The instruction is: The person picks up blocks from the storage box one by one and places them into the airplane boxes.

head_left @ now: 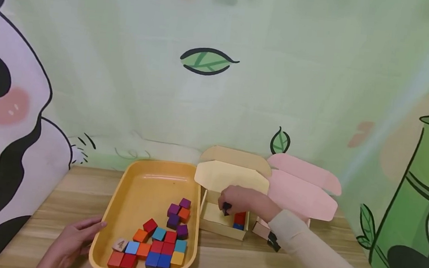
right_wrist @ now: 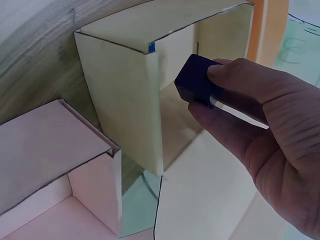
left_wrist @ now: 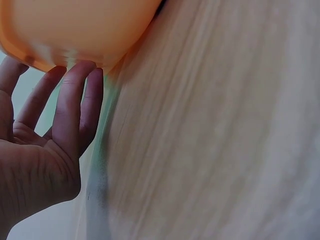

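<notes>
The right hand [head_left: 236, 198] pinches a dark block [right_wrist: 193, 82], likely light, hard and best held by opposite faces, at the open cream box [head_left: 221, 229], while the left hand [head_left: 72, 237] touches the tray's [head_left: 148, 179] left rim, fingers relaxed.

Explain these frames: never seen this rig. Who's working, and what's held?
There is no robot: a person works with two bare hands. The wide picture comes from a camera worn on the head, looking forward and down; the other two come from cameras on the wrists, one each. On the wood-grain table sit a yellow-orange rectangular plastic tray with many coloured cubes, an open cream cardboard box holding at least a red block and a blue block, and an open pink cardboard box. The right hand pinches a dark, bluish cube between its fingers at the cream box's opening; the left hand touches the tray's rim.
</notes>
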A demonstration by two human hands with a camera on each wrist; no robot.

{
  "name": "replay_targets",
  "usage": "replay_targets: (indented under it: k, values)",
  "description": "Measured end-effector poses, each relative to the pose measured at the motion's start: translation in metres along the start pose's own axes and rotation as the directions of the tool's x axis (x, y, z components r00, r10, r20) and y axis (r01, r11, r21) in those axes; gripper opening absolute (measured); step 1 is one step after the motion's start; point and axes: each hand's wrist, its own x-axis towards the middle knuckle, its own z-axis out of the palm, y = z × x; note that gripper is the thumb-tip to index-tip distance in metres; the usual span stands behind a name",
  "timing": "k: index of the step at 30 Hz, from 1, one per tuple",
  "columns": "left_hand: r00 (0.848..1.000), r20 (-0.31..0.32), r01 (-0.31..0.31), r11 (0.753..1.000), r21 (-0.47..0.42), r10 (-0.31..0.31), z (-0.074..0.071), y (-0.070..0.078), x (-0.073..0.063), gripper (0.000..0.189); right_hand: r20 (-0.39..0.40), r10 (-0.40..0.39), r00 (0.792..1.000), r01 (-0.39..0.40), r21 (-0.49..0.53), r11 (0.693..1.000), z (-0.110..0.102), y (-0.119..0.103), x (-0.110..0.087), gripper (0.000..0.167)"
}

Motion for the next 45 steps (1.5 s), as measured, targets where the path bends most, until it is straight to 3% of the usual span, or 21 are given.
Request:
replay_targets:
  k: [9, 15, 21, 31, 37, 41, 45]
  values:
    - [1.0, -0.003, 0.022, 1.0, 0.002, -0.022, 0.001, 0.0, 0.0, 0.065, 0.097, 0.048, 0.994, -0.048, -0.008, 0.999, 0.009, 0.002, 0.012, 0.009]
    - [1.0, -0.013, 0.019, 1.0, -0.009, -0.019, 0.0, 0.001, 0.0, 0.065, 0.187, 0.13, 0.974, -0.132, -0.001, 0.991, 0.009, 0.0, 0.021, 0.009]
    - [1.0, 0.001, 0.013, 1.0, -0.028, -0.013, 0.0, 0.0, -0.002, 0.06, 0.232, 0.165, 0.959, -0.158, -0.047, 0.986, 0.014, -0.007, 0.028, 0.018]
    - [1.0, -0.008, 0.008, 1.0, -0.022, -0.008, 0.0, -0.002, 0.0, 0.065, 0.223, 0.2, 0.954, -0.183, -0.095, 0.979, 0.018, -0.011, 0.032, 0.028]
    - [1.0, 0.006, 0.024, 1.0, -0.004, -0.024, 0.003, -0.006, 0.001, 0.065, 0.253, 0.209, 0.944, -0.214, -0.009, 0.977, 0.019, -0.017, 0.02, 0.012]
    - [1.0, -0.009, 0.03, 1.0, 0.008, -0.03, 0.002, -0.002, 0.002, 0.074, 0.243, 0.252, 0.937, -0.269, 0.035, 0.963, 0.005, -0.023, 0.016, 0.024]
    - [1.0, -0.015, 0.024, 1.0, 0.009, -0.024, 0.0, 0.002, 0.003, 0.075, 0.139, 0.225, 0.964, -0.235, 0.061, 0.97, -0.021, -0.031, 0.021, 0.026]
